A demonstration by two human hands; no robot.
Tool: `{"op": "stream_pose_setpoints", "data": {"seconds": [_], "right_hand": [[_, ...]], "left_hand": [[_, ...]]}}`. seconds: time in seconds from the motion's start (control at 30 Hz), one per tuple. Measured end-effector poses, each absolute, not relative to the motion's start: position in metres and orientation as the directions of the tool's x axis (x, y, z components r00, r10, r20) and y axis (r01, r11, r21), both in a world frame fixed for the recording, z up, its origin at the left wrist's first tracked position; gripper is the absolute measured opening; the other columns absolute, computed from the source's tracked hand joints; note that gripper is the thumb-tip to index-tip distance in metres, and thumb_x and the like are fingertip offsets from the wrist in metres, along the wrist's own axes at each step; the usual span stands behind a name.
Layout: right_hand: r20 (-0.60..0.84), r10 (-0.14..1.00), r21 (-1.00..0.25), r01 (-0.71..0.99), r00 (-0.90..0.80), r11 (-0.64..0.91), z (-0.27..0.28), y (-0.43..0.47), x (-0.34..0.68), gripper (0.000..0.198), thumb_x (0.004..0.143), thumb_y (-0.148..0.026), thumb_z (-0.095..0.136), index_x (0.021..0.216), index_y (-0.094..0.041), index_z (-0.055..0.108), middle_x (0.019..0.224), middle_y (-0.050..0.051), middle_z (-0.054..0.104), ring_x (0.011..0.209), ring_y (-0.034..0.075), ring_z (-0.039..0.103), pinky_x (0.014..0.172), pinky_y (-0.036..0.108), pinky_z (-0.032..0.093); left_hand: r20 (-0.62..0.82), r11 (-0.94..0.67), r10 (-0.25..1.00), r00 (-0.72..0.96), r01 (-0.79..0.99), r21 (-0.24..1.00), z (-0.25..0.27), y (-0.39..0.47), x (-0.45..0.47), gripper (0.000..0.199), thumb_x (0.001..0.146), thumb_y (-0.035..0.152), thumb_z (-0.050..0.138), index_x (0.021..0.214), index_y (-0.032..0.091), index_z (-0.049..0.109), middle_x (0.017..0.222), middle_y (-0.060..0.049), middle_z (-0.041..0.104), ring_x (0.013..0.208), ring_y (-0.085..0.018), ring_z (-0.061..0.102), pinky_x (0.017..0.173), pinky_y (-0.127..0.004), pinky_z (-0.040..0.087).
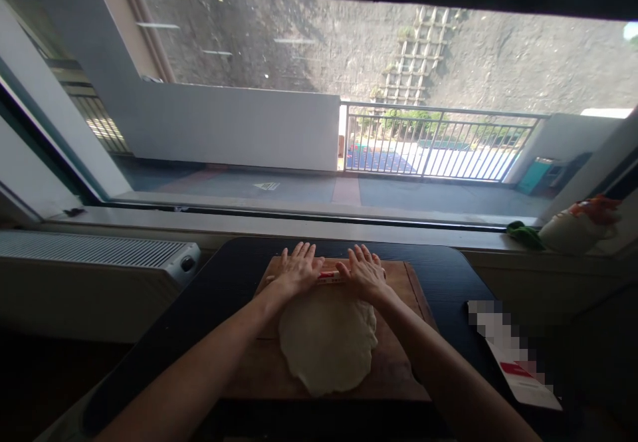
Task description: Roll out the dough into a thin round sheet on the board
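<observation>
A flattened sheet of dough lies on a wooden board, its outline roughly round with an uneven edge. At the dough's far edge is a rolling pin, with a red and white band showing between my hands. My left hand rests on the pin's left part, fingers stretched forward over it. On the right part lies my right hand, also flat with fingers extended. Both palms press on the pin from above without wrapping round it. The hands hide most of the pin.
The board sits on a dark table. A partly blurred packet or box lies at the table's right. Beyond are a windowsill and a large window; a white pot stands on the sill. A radiator is on the left.
</observation>
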State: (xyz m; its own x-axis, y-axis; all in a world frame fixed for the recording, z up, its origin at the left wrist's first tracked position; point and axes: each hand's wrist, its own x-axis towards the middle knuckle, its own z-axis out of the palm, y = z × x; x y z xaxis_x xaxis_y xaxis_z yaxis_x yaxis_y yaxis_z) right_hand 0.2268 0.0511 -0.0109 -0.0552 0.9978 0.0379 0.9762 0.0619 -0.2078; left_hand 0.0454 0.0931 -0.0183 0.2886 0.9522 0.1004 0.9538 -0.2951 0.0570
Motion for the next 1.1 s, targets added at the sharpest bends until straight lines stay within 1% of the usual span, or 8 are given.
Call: {"op": "stream_pose_setpoints", "data": {"seconds": [0.2, 0.3, 0.4, 0.47, 0.67, 0.73, 0.9, 1.1], "right_hand": [[0.194, 0.944, -0.161, 0.94, -0.268, 0.3, -0.034, -0.017, 0.242, 0.07, 0.088, -0.062, 0.024, 0.144, -0.02, 0.023, 0.151, 0.005, 0.018, 0.139, 0.022, 0.007, 0.111, 0.042, 0.007], [0.156, 0.964, -0.181, 0.953, -0.216, 0.243, -0.029, 0.004, 0.238, 0.07, 0.089, -0.061, 0.02, 0.144, -0.017, 0.025, 0.15, 0.006, 0.02, 0.139, 0.022, 0.006, 0.111, 0.042, 0.007], [0.038, 0.995, -0.21, 0.973, -0.089, 0.095, -0.015, 0.042, 0.23, 0.072, 0.089, -0.061, 0.016, 0.141, -0.013, 0.031, 0.15, 0.009, 0.02, 0.139, 0.023, 0.008, 0.109, 0.043, 0.012], [0.024, 0.996, -0.217, 0.972, -0.083, 0.086, -0.011, 0.045, 0.229, 0.072, 0.089, -0.061, 0.017, 0.141, -0.012, 0.032, 0.15, 0.01, 0.02, 0.139, 0.024, 0.009, 0.109, 0.043, 0.013], [0.169, 0.931, -0.173, 0.92, -0.324, 0.351, -0.03, -0.019, 0.247, 0.072, 0.088, -0.062, 0.026, 0.145, -0.018, 0.021, 0.151, 0.005, 0.016, 0.139, 0.022, 0.007, 0.111, 0.041, 0.007], [0.147, 0.942, -0.17, 0.93, -0.302, 0.325, -0.029, -0.008, 0.246, 0.071, 0.089, -0.062, 0.024, 0.145, -0.018, 0.021, 0.151, 0.006, 0.017, 0.139, 0.022, 0.007, 0.111, 0.041, 0.007], [0.036, 0.995, -0.194, 0.976, -0.092, 0.097, -0.013, 0.052, 0.232, 0.073, 0.089, -0.062, 0.016, 0.141, -0.013, 0.031, 0.15, 0.01, 0.02, 0.139, 0.024, 0.009, 0.109, 0.044, 0.011], [0.203, 0.931, -0.157, 0.929, -0.302, 0.335, -0.034, -0.002, 0.247, 0.072, 0.089, -0.062, 0.023, 0.144, -0.017, 0.022, 0.151, 0.007, 0.017, 0.139, 0.022, 0.006, 0.111, 0.041, 0.007]], "left_hand": [[0.235, -0.551, 0.816, 0.529, 0.834, 0.037, -0.031, 0.034, 0.025, 0.058, 0.091, 0.05, 0.024, 0.14, 0.02, 0.032, 0.147, -0.005, 0.03, 0.138, -0.022, 0.019, 0.112, -0.046, 0.011], [0.232, -0.488, 0.854, 0.467, 0.872, 0.044, -0.029, 0.051, 0.033, 0.059, 0.091, 0.049, 0.025, 0.14, 0.018, 0.032, 0.147, -0.007, 0.029, 0.138, -0.023, 0.017, 0.112, -0.047, 0.009], [0.09, -0.332, 0.942, 0.324, 0.94, 0.082, -0.022, 0.088, 0.045, 0.058, 0.091, 0.046, 0.021, 0.139, 0.016, 0.034, 0.147, -0.011, 0.03, 0.137, -0.026, 0.021, 0.109, -0.052, 0.013], [0.031, -0.306, 0.952, 0.305, 0.948, 0.091, -0.02, 0.093, 0.047, 0.058, 0.091, 0.046, 0.02, 0.138, 0.015, 0.035, 0.146, -0.011, 0.03, 0.136, -0.026, 0.023, 0.108, -0.054, 0.015], [0.178, -0.562, 0.819, 0.546, 0.825, 0.059, -0.03, 0.038, 0.026, 0.061, 0.091, 0.051, 0.021, 0.141, 0.019, 0.029, 0.148, -0.006, 0.027, 0.138, -0.021, 0.016, 0.112, -0.046, 0.008], [0.188, -0.539, 0.832, 0.522, 0.841, 0.05, -0.028, 0.044, 0.029, 0.062, 0.09, 0.052, 0.022, 0.141, 0.018, 0.029, 0.148, -0.007, 0.027, 0.139, -0.021, 0.016, 0.112, -0.046, 0.007], [0.092, -0.325, 0.944, 0.318, 0.942, 0.078, -0.019, 0.095, 0.049, 0.058, 0.091, 0.045, 0.022, 0.138, 0.014, 0.037, 0.146, -0.011, 0.032, 0.136, -0.025, 0.022, 0.11, -0.051, 0.013], [0.2, -0.605, 0.785, 0.586, 0.795, 0.044, -0.026, 0.05, 0.028, 0.061, 0.09, 0.052, 0.025, 0.14, 0.019, 0.031, 0.146, -0.008, 0.033, 0.137, -0.023, 0.021, 0.112, -0.046, 0.011]]}}
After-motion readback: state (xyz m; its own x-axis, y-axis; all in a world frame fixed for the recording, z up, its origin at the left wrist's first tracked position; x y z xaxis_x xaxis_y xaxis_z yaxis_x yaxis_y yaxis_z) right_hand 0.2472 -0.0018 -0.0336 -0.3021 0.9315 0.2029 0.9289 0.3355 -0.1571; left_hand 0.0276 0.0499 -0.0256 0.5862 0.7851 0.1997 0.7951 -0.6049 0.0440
